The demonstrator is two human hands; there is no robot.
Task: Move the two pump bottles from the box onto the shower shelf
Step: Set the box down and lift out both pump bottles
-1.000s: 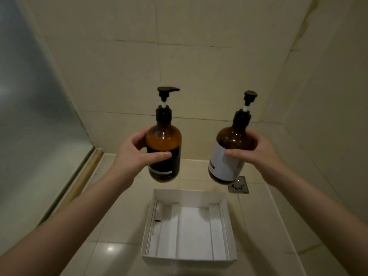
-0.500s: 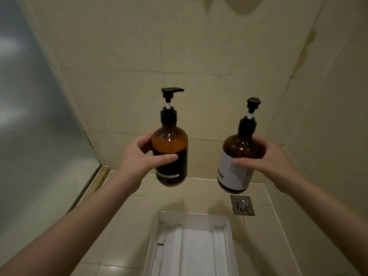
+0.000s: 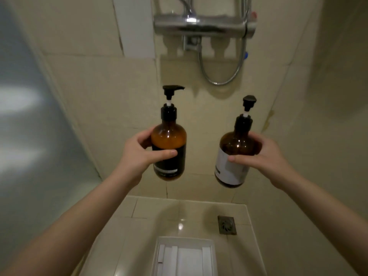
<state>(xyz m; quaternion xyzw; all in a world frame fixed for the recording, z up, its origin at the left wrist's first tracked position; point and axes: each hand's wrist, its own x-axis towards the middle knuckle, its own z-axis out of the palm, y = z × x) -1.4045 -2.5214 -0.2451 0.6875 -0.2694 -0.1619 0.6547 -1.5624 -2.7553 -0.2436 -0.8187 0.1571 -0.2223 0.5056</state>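
Amber black-label pump bottle (image 3: 168, 148) gripped by left hand (image 3: 137, 156) at frame centre; right hand (image 3: 264, 156) grips white-label pump bottle (image 3: 235, 158) beside it.

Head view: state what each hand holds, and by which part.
The left hand grips the black-labelled pump bottle round its body; the right hand grips the white-labelled pump bottle round its body.

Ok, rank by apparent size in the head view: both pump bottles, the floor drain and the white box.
1. The black-label bottle and white-label bottle, alike.
2. The white box, cut off below, so unsure against the bottles.
3. The floor drain, smallest.
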